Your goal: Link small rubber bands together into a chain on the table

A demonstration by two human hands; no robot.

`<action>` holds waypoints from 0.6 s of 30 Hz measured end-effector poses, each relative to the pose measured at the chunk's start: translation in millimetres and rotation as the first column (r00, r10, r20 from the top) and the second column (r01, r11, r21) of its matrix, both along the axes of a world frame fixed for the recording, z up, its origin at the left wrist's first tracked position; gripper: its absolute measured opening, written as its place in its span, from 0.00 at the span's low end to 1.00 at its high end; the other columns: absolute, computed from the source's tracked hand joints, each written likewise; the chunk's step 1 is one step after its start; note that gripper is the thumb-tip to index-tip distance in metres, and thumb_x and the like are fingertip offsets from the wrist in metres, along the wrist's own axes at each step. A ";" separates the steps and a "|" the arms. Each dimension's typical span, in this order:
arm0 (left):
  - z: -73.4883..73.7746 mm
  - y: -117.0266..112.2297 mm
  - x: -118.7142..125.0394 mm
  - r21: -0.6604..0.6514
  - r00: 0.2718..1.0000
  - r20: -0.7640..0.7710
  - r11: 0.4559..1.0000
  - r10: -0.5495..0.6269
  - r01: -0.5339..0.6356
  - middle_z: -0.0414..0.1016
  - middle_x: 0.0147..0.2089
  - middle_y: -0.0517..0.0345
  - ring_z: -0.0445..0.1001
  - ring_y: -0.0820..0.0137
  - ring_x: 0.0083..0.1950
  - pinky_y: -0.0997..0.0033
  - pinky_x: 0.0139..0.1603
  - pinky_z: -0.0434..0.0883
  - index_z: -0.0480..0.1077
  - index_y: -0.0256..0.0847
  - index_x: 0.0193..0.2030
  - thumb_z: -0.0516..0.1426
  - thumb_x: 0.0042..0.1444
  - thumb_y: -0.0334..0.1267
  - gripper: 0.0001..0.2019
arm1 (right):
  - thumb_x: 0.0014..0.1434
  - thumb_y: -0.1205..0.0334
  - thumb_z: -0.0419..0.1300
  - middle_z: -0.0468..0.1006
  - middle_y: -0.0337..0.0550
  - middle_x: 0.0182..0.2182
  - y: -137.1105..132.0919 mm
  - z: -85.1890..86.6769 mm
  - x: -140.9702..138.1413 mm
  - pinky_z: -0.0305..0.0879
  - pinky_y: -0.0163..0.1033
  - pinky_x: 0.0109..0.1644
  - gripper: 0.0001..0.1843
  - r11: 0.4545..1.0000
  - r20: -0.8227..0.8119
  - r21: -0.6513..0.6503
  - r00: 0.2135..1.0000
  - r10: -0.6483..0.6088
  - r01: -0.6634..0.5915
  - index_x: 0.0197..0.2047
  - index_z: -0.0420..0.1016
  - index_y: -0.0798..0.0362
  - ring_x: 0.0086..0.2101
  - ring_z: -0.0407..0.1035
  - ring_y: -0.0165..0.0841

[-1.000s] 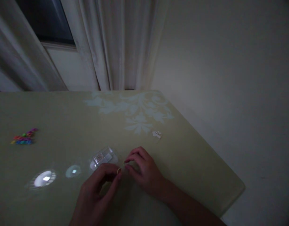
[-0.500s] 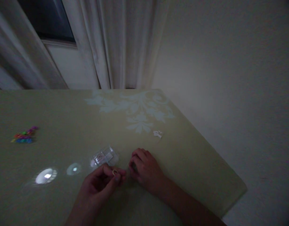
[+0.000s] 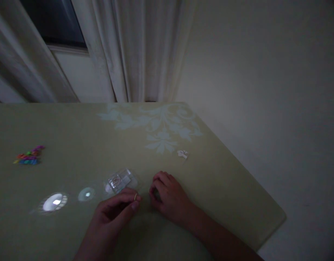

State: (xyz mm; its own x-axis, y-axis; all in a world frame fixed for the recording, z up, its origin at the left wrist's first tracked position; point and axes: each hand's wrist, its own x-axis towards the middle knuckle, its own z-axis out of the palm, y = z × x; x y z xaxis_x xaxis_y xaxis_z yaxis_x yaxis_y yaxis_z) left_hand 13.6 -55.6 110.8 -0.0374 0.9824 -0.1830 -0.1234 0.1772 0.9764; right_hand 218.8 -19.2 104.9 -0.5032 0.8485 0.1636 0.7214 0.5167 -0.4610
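Note:
A small pale yellow ring (image 3: 135,197) is pinched between the thumb and fingertips of my left hand (image 3: 109,215). Just beyond those fingers lies a clear plastic box (image 3: 122,180) with compartments; a round, ring-like shape shows inside it. To the right, my right hand (image 3: 168,195) rests low over the table with fingers curled and thumb meeting the fingertips. Whatever it may hold is hidden or too small to make out. A narrow gap separates the two hands.
Small white pieces (image 3: 182,154) lie beyond my right hand. A heap of colourful small pieces (image 3: 29,156) sits at the far left of the table (image 3: 74,137). Bright light reflections show on its surface. Curtains (image 3: 131,50) hang behind, and a wall (image 3: 259,90) borders the right side.
My left hand has drawn slightly left, away from my right hand, and the ring has turned more edge-on. My right hand has barely moved.

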 end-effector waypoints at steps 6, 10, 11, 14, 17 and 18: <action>3.1 -6.2 4.0 -0.175 0.990 0.086 0.980 0.110 -0.094 0.84 0.45 0.56 0.80 0.63 0.49 0.74 0.49 0.75 0.85 0.47 0.32 0.76 0.42 0.51 0.14 | 0.61 0.70 0.64 0.75 0.46 0.42 -0.2 -0.9 0.1 0.67 0.43 0.50 0.04 1.000 -0.035 0.003 0.999 0.001 -0.001 0.40 0.74 0.53 0.44 0.69 0.38; 3.2 -6.0 5.3 -0.167 0.984 0.099 0.978 0.146 -0.129 0.84 0.41 0.56 0.80 0.63 0.46 0.72 0.47 0.76 0.82 0.45 0.26 0.76 0.38 0.54 0.17 | 0.60 0.71 0.64 0.74 0.44 0.42 -0.7 -1.2 0.5 0.67 0.42 0.50 0.06 0.999 -0.180 -0.029 0.983 -0.025 0.020 0.39 0.73 0.52 0.44 0.69 0.37; 2.1 -5.7 4.8 -0.162 0.986 0.084 0.978 0.147 -0.132 0.84 0.41 0.55 0.80 0.61 0.46 0.70 0.46 0.76 0.82 0.44 0.26 0.76 0.38 0.54 0.17 | 0.59 0.71 0.64 0.73 0.44 0.42 -1.0 0.0 0.7 0.67 0.41 0.50 0.07 0.999 -0.244 -0.047 0.969 -0.038 0.028 0.39 0.73 0.52 0.44 0.69 0.36; -0.8 -6.3 3.2 -0.190 0.989 0.051 0.974 0.137 -0.125 0.85 0.46 0.51 0.80 0.56 0.50 0.66 0.47 0.78 0.84 0.45 0.29 0.76 0.39 0.55 0.18 | 0.59 0.72 0.63 0.72 0.43 0.43 -2.8 6.8 1.7 0.68 0.38 0.49 0.08 0.995 -0.432 -0.093 0.899 -0.068 0.030 0.40 0.73 0.51 0.44 0.70 0.35; -0.8 -8.2 3.6 -0.207 0.990 0.060 0.972 0.129 -0.114 0.84 0.47 0.51 0.79 0.56 0.51 0.66 0.48 0.77 0.86 0.45 0.34 0.73 0.43 0.58 0.20 | 0.61 0.69 0.63 0.71 0.43 0.43 -7.1 16.1 3.6 0.68 0.38 0.48 0.05 0.993 -0.547 -0.118 0.834 -0.071 0.007 0.40 0.73 0.50 0.44 0.70 0.34; -0.4 -8.5 3.9 -0.198 0.991 0.067 0.975 0.115 -0.100 0.83 0.47 0.51 0.79 0.58 0.50 0.67 0.48 0.77 0.86 0.44 0.35 0.73 0.45 0.59 0.20 | 0.63 0.68 0.62 0.71 0.43 0.44 -9.0 19.0 4.2 0.68 0.38 0.48 0.04 0.992 -0.567 -0.123 0.821 -0.067 -0.004 0.41 0.74 0.50 0.44 0.70 0.34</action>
State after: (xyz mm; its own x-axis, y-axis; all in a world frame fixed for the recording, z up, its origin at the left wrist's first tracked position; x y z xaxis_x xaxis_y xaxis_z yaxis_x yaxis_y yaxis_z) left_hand 17.5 -64.1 110.4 -0.1191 0.9191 -0.3756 -0.2256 0.3433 0.9117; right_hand 223.0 -28.2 123.9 -0.3233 0.8926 0.3141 0.3265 0.4168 -0.8484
